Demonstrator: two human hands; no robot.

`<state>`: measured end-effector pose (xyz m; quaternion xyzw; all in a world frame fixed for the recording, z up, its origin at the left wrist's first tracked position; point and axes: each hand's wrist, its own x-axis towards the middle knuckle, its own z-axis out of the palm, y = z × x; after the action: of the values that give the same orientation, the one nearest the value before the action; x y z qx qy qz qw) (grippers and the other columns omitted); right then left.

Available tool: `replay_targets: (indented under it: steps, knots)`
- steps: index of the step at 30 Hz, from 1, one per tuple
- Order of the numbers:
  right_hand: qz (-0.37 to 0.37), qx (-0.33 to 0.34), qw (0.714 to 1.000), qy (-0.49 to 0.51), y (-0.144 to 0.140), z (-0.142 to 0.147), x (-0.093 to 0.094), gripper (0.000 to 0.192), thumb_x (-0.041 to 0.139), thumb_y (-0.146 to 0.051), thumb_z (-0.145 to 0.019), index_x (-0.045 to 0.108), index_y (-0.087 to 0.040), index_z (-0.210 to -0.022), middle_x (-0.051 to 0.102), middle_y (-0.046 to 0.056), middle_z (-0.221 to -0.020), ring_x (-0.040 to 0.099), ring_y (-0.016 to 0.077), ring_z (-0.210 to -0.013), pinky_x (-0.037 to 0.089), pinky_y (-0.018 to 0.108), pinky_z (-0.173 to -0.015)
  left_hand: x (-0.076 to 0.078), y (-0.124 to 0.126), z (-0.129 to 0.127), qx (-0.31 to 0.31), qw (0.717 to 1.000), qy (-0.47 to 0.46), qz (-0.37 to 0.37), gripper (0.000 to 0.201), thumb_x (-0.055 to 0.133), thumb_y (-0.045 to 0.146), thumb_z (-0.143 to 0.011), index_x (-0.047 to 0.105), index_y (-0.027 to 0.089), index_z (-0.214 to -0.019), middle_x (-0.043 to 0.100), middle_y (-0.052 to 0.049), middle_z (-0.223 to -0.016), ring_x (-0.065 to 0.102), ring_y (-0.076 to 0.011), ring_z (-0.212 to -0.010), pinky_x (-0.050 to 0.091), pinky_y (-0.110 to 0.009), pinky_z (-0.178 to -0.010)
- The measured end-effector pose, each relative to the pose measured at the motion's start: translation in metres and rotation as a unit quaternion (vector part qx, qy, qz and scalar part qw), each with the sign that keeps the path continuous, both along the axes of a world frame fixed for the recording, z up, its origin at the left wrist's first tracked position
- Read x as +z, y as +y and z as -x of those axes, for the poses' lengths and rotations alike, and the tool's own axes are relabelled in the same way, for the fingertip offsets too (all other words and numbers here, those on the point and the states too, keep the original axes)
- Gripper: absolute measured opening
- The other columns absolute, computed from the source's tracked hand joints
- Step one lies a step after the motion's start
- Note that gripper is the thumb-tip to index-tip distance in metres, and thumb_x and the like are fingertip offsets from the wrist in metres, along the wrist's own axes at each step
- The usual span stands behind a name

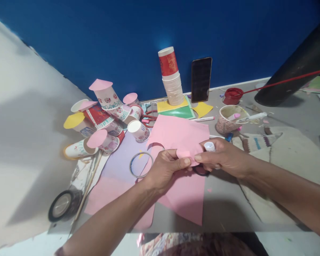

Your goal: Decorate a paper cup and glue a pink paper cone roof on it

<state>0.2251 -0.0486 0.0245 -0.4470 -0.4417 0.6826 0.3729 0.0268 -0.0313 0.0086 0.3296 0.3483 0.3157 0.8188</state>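
Observation:
Between my two hands is a small piece of pink paper [185, 155], pinched from both sides. My left hand [168, 165] grips its left edge with thumb and fingers. On the right edge, the thumb and fingertips of my right hand [221, 156] press the paper together. A white-capped tube [209, 146] is also tucked in the right hand; its kind is mostly hidden by the fingers. Larger pink sheets [181, 129] lie beneath and behind the hands. Under the right hand, a dark ring-shaped handle [201, 170] shows in part.
Decorated paper cups [109, 101] with pink and yellow cone tops cluster at the left. A tall cup stack [172, 85] and a phone [201, 80] stand by the blue wall. A tape ring [141, 164], a pen cup [230, 119] and a red pot [233, 96] surround the hands.

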Motion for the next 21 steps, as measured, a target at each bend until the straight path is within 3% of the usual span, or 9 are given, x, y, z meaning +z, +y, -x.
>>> replay_targets:
  steps: [8,14,21]
  knots:
    - [-0.006,-0.006,1.000,0.006,0.001,-0.002,-0.005,0.031,0.082,-0.032,-0.074,0.060,-0.019,-0.057,0.049,-0.006,-0.045,0.043,0.0088,-0.045,0.033,0.025,-0.048,0.000,0.001,0.001,-0.007,1.000,0.012,-0.011,0.038,0.100,0.036,-0.061,0.077,0.009,-0.073,0.069,-0.004,-0.065,0.066,-0.0138,-0.060,0.055,-0.028,-0.065]
    - [-0.011,-0.013,0.999,0.042,0.000,-0.001,-0.009,0.029,0.082,-0.031,-0.078,0.061,-0.020,-0.062,0.047,-0.008,-0.045,0.042,0.0098,-0.045,0.042,0.028,-0.051,0.000,-0.001,0.002,-0.011,1.000,0.003,0.014,0.042,0.101,0.042,-0.059,0.077,0.011,-0.074,0.071,-0.005,-0.065,0.066,-0.0152,-0.059,0.054,-0.030,-0.065]
    - [-0.016,-0.025,0.998,0.058,-0.003,0.003,-0.010,0.032,0.084,-0.035,-0.079,0.059,-0.021,-0.063,0.048,-0.008,-0.046,0.044,0.0111,-0.046,0.042,0.030,-0.051,-0.001,-0.001,-0.004,-0.004,0.999,0.028,0.014,0.042,0.102,0.039,-0.057,0.077,0.010,-0.075,0.070,-0.003,-0.064,0.065,-0.0135,-0.057,0.052,-0.028,-0.063]
